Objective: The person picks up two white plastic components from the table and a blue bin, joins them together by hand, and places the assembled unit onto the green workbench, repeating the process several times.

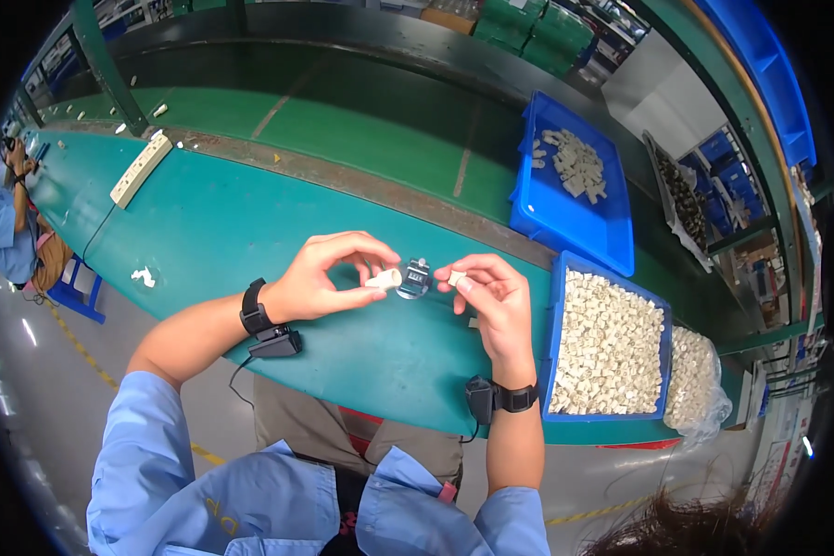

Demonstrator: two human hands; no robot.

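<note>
Over the green table [343,361], my left hand [329,273] pinches a white cylindrical plastic part [385,279] between thumb and fingers. My right hand [493,295] grips a smaller white plastic piece [456,277] at its fingertips. The two pieces are apart. Between my hands stands a small metal counter-like device [417,278] with a shiny round base. To the right of my right hand sits a blue bin [552,347] filled with many small white pieces [607,343].
A blue tray [616,227] with white parts lies beyond the bin, on the green conveyor belt [371,111]. Beside the bin is a clear bag [697,380] of pieces. A power strip [141,171] lies far left, near a seated person [14,222]; a white scrap [144,276] is closer.
</note>
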